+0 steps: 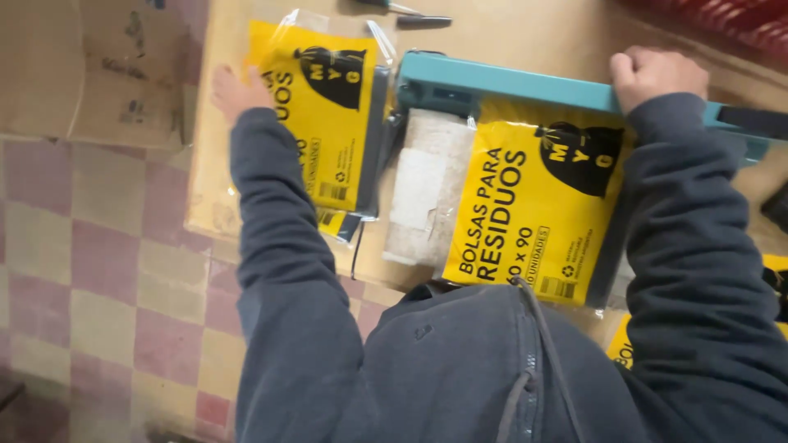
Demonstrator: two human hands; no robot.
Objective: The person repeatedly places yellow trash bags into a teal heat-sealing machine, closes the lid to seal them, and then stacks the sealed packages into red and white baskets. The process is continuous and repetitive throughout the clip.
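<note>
My right hand (657, 74) is closed on the teal arm (509, 86) of a heat sealer lying across the wooden table (525, 37). Under that arm lies a yellow-and-black pack of bags in clear plastic (529, 217). My left hand (236, 90) rests flat on the left edge of a second yellow pack (324, 115), which sits on top of a stack at the table's left end. Both arms wear dark grey sleeves.
A cardboard box (98, 70) stands at the upper left beside the table. A pen-like tool (410, 12) lies at the table's far edge. Another yellow pack (620, 344) shows at the lower right. The floor (107, 271) has pink and cream checked tiles.
</note>
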